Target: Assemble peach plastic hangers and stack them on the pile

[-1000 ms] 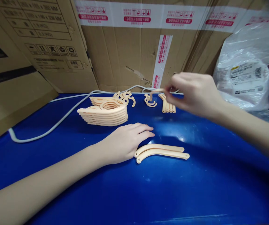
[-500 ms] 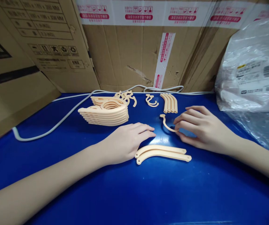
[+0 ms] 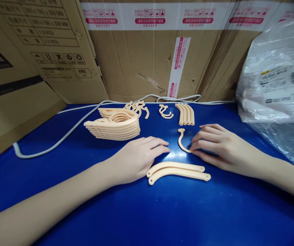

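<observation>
My left hand (image 3: 139, 157) lies flat on the blue table (image 3: 147, 212), fingers stretched out, its fingertips just above the left ends of two long curved peach plastic arms (image 3: 177, 169). My right hand (image 3: 218, 147) rests on the table with its fingertips pinching the lower end of a small peach hook piece (image 3: 181, 140). Behind them sit a stack of peach hangers (image 3: 115, 124), two loose hooks (image 3: 165, 111) and a row of several curved peach strips (image 3: 186, 113).
Cardboard boxes (image 3: 147, 51) wall the back and left. A grey cable (image 3: 67, 130) runs along the table's back left. A clear plastic bag (image 3: 275, 85) with labelled contents sits at the right.
My right hand came down from the back row with the hook piece and now rests with it on the table. The left hand has stayed put.
</observation>
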### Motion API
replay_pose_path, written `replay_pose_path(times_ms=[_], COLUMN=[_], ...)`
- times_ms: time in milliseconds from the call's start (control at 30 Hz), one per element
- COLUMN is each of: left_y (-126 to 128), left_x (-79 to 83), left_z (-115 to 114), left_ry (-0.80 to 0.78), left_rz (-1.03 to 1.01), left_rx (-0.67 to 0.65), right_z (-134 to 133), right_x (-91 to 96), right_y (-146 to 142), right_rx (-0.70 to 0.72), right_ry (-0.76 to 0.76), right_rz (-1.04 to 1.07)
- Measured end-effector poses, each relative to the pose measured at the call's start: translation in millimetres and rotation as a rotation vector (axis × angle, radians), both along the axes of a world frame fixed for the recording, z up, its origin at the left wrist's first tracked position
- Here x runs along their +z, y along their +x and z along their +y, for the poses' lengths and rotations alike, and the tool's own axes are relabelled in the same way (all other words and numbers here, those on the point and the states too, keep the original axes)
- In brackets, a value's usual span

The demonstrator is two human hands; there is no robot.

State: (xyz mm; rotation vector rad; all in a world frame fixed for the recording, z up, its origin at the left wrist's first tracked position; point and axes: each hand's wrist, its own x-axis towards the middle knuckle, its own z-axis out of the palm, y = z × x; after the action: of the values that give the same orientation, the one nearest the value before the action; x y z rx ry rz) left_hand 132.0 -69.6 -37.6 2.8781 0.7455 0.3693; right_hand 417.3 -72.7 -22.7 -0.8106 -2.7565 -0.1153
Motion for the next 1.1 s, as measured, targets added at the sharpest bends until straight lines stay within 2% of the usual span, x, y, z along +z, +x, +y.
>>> replay_pose_path(times_ms=[200,333,433,533,667,767,867,967,1100], left_y=[0,0,-1,-3,-4,-5,-5,-6,-9], left_x=[-0.4,0.1,-0.7,-1.8,-2.4,-2.4,-2.3,-1.9,-2.4], left_z=[0,1,1,2,3,3,4,5,5], left_ry=[0.005,0.002,0.006,0.015,0.021,0.027,0.030,0.033,0.047], left_rz=[-0.009,-0.011,-0.006,-0.012,-0.019,-0.031,-0.041,-0.036,-0.038], left_rx=[0.002,-0.003,-0.002,-0.001,-0.003,-0.008,-0.012,-0.010,-0.017], right_z=[-1,2,12,35,80,116,146,168,186], right_x=[-0.3,3.1,12.6,26.9,43.8,47.5,40.6,26.4,8.9], right_y=[0,0,-3,-14,-44,-80,-122,-160,-188], right_rx=[0.013,0.006,-0.008,-0.005,-0.032,-0.037,-0.029,0.110,0.210], right_ry=[0.009,0.082,0.175,0.262,0.302,0.175,0.052,-0.061,-0.113], right_rz=[0.012,0.017,-0.035,-0.137,-0.222,-0.224,-0.166,-0.118,-0.142])
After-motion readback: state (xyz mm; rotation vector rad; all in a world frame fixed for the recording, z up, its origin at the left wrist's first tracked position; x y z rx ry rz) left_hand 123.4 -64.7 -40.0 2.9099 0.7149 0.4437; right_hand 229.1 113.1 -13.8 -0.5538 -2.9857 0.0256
